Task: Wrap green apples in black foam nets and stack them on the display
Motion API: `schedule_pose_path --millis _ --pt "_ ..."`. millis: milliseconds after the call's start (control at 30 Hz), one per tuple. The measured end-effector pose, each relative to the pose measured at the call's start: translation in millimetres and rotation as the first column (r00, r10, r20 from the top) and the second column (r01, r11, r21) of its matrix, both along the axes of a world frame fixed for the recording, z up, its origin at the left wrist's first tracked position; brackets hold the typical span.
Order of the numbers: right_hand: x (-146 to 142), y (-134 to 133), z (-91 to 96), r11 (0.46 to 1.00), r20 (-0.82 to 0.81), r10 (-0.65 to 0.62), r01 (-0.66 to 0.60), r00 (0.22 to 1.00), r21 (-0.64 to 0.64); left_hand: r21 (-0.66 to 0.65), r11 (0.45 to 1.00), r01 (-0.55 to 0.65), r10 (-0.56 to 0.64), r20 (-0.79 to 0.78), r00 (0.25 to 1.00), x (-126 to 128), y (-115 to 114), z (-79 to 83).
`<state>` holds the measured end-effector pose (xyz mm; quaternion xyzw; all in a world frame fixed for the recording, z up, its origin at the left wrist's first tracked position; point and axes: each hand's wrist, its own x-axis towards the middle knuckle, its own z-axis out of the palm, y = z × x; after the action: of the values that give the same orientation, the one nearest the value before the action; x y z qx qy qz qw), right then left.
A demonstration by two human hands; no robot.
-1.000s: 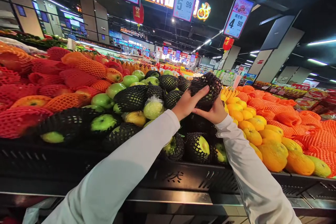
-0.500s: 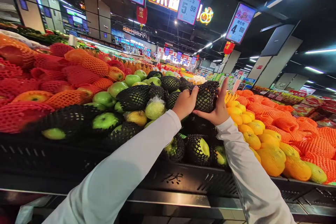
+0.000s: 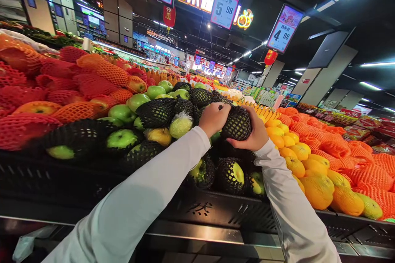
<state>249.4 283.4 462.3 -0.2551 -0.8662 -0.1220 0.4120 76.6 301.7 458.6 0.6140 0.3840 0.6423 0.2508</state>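
Observation:
Both my hands hold one green apple wrapped in a black foam net (image 3: pixel 237 122), just above the pile of netted green apples (image 3: pixel 160 111) in the middle of the stand. My left hand (image 3: pixel 213 118) grips its left side with fingers curled over the top. My right hand (image 3: pixel 254 131) wraps around its right side and underside. Both sleeves are white.
Red and orange netted fruit (image 3: pixel 61 86) fills the left of the stand, oranges (image 3: pixel 311 172) and orange netted fruit the right. A black crate edge (image 3: pixel 216 213) runs along the front. Price signs (image 3: pixel 224 0) hang overhead.
The netted apple has come down from chest-high above the pile to just over it. My right hand's fingers, stretched upward before, have closed around the fruit.

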Motion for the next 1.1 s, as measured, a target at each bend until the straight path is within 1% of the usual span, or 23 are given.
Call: schedule_pose_path --millis 67,100,133,200,300,400,567,633,733,800,867,933,967,1033,1100 --pt "-2 -2 -2.4 0.997 0.065 -0.018 0.023 0.998 -0.067 0.089 0.982 -0.169 0.17 0.003 0.986 -5 -4 2.8" --pt "-4 -3 -4.0 0.995 0.112 -0.017 0.028 0.994 -0.096 0.119 0.965 -0.233 0.231 0.028 0.973 -7 -5 4.5" --pt "-6 -3 -5.8 0.992 0.163 -0.014 0.033 0.987 -0.119 0.144 0.951 -0.275 0.268 0.064 0.961 -9 -6 6.0" --pt "-11 -4 -9.0 0.986 0.273 -0.01 0.055 0.962 -0.16 0.17 0.934 -0.315 0.3 0.108 0.948 -11 -6 8.4" --pt "-14 -4 -10.8 0.968 0.407 -0.004 0.105 0.913 -0.227 0.173 0.931 -0.321 0.305 0.11 0.946 -11 -6 9.2" --pt "-15 -3 -9.5 0.951 0.492 -0.039 0.183 0.869 -0.248 0.178 0.936 -0.305 0.29 0.105 0.951 -10 -7 8.5" --pt "-22 -4 -11.4 0.928 0.578 -0.163 0.323 0.799 -0.186 0.163 0.942 -0.293 0.283 0.085 0.955 -8 -8 7.8" --pt "-29 -5 -15.2 0.916 0.602 -0.214 0.372 0.769 -0.149 0.159 0.945 -0.286 0.278 0.072 0.958 -8 -8 7.5" --pt "-37 -7 -21.9 0.884 0.634 -0.292 0.456 0.716 -0.108 0.154 0.95 -0.273 0.266 0.066 0.962 -6 -9 7.3" --pt "-40 -8 -25.7 0.868 0.644 -0.323 0.488 0.694 -0.09 0.139 0.95 -0.278 0.276 0.036 0.96 -6 -9 7.2" --pt "-39 -7 -28.1 0.88 0.619 -0.327 0.468 0.714 -0.076 0.121 0.939 -0.322 0.33 -0.047 0.943 -6 -9 6.6" --pt "-36 -5 -27.5 0.917 0.548 -0.291 0.393 0.784 -0.076 0.124 0.911 -0.394 0.411 -0.174 0.895 -6 -8 5.2" --pt "-33 -4 -25.7 0.938 0.499 -0.248 0.335 0.83 -0.091 0.132 0.895 -0.425 0.445 -0.235 0.864 -6 -8 4.1" --pt "-28 -2 -18.9 0.969 0.369 -0.132 0.198 0.92 -0.147 0.147 0.874 -0.463 0.485 -0.328 0.811 -6 -7 1.3" --pt "-20 1 -9.9 0.978 0.18 -0.058 0.092 0.982 -0.185 0.153 0.869 -0.47 0.492 -0.371 0.788 -6 -5 -1.6"
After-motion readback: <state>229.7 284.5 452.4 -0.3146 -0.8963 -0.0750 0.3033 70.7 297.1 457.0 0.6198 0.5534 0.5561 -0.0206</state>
